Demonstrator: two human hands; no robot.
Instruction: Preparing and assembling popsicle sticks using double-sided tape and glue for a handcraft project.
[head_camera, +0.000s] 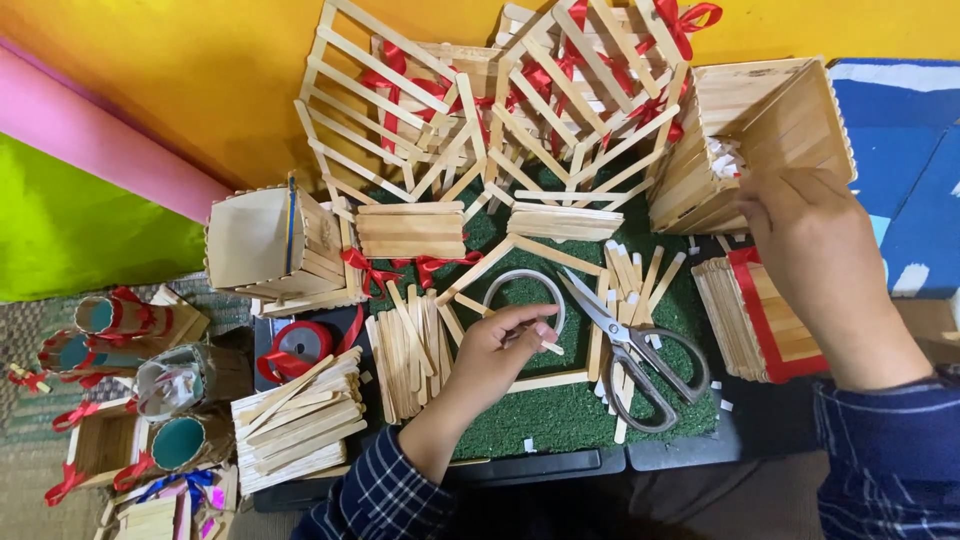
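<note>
My left hand (497, 352) hovers over the green turf mat (560, 410) and pinches a short wooden craft stick (546, 345) beside a grey tape ring (524, 283). My right hand (815, 240) rests its fingers on the rim of an open box built from wooden sticks (770, 125), where white paper bits show inside. Grey scissors (635, 350) lie shut on the mat between both hands. A stick frame (548, 380) borders the mat patch under my left hand.
Loose craft sticks (405, 350) and stacked bundles (300, 415) lie left of the mat. Lattice stick structures with red ribbon (500, 100) stand at the back. A red ribbon spool (300, 345), a small stick box (265, 240), decorated tubes (120, 318) and a red-edged stick panel (755, 315) surround the work area.
</note>
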